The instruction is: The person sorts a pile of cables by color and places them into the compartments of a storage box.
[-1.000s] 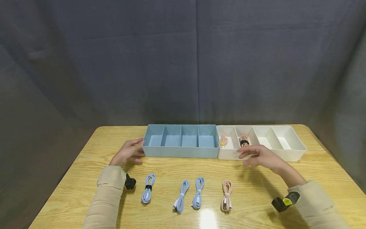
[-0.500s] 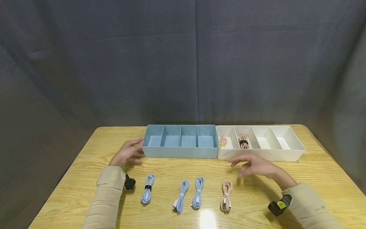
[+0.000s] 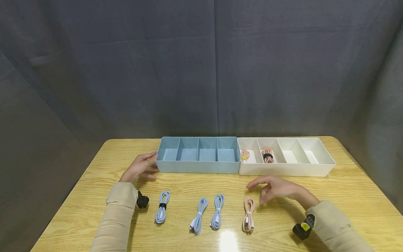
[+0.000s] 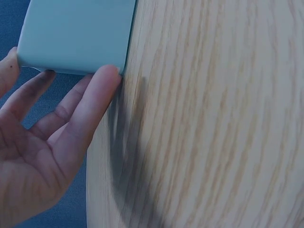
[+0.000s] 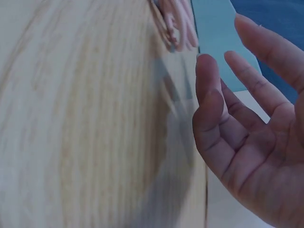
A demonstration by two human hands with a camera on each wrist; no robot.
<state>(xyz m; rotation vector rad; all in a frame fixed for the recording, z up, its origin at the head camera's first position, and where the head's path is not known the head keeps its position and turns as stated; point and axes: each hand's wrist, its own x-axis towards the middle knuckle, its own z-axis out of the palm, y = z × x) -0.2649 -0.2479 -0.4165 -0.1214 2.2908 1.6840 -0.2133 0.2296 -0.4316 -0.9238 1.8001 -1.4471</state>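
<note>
left hand (image 3: pixel 141 168), fingers extended, touches blue tray (image 3: pixel 197 167). right hand (image 3: pixel 277 189), empty, fingers parted, hovers near pink cable (image 3: pixel 249 214).

Head camera looks forward and down; close wrist views share the blue tray (image 3: pixel 198 167).

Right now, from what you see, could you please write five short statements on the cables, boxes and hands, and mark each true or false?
1. The left hand touches the blue box. True.
2. Three blue cables lie on the table. True.
3. The white box holds two pink cables. True.
4. Both hands hold a cable. False: the left hand touches the blue box, and the right hand holds nothing.
5. All blue cables are tied in black. False: only the one nearest the left hand wears a black strap.
</note>
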